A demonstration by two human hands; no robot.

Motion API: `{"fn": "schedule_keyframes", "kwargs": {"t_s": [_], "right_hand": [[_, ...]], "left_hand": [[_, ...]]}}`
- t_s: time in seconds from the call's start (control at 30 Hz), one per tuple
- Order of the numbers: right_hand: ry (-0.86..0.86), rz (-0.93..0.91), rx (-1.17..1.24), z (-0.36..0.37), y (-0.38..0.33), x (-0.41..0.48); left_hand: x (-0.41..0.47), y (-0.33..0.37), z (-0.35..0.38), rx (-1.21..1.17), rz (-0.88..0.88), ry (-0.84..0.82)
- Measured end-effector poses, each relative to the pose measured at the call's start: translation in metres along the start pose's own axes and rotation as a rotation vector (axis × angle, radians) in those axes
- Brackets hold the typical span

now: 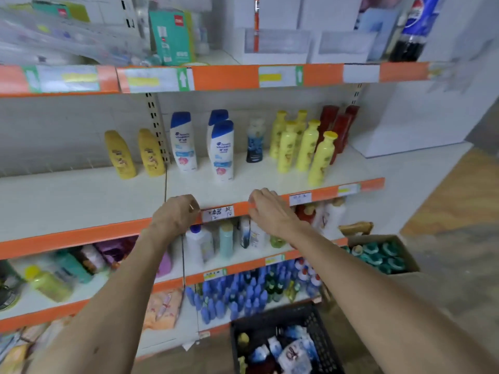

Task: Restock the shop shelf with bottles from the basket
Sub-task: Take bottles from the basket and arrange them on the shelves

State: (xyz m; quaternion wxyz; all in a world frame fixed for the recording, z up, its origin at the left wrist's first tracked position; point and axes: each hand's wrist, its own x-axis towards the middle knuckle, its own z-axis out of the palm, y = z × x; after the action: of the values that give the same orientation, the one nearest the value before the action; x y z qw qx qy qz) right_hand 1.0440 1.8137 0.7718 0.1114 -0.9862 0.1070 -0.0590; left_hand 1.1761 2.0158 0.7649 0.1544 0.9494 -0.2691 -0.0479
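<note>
The left grip (175,214) and right grip (267,209) flank the handwritten label (217,214) on the shelf (81,201) edge. Their fingers are curled and hold no bottle; whether they pinch the edge is unclear. The person would do best to reach down and lift one bottle upright. The basket (318,327) of bottles (275,346) lies well below the label, to its right.

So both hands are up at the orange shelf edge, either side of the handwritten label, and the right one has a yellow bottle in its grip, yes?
Not quite. The head view shows the right hand with no bottle: like the left hand, its fingers just curl on the orange shelf edge beside the handwritten label. The yellow bottles stand on the shelf.
</note>
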Motion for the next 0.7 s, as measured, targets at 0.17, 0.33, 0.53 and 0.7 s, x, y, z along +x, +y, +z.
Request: {"fn": "schedule_keyframes", "kwargs": {"t_s": [0.17,0.33,0.53,0.7], "right_hand": [[-0.132,0.12,0.061,-0.043,0.09,-0.116],[-0.097,0.187,0.112,-0.081,0.138,-0.173],[-0.073,0.148,0.159,-0.094,0.152,-0.18],[-0.058,0.104,0.114,-0.091,0.169,-0.162]], "left_hand": [[-0.085,0.129,0.035,0.009,0.125,-0.175],[-0.135,0.214,0.034,0.028,0.129,-0.223],[-0.131,0.25,0.033,-0.041,0.131,-0.211],[-0.098,0.273,0.044,-0.078,0.109,-0.195]]}}
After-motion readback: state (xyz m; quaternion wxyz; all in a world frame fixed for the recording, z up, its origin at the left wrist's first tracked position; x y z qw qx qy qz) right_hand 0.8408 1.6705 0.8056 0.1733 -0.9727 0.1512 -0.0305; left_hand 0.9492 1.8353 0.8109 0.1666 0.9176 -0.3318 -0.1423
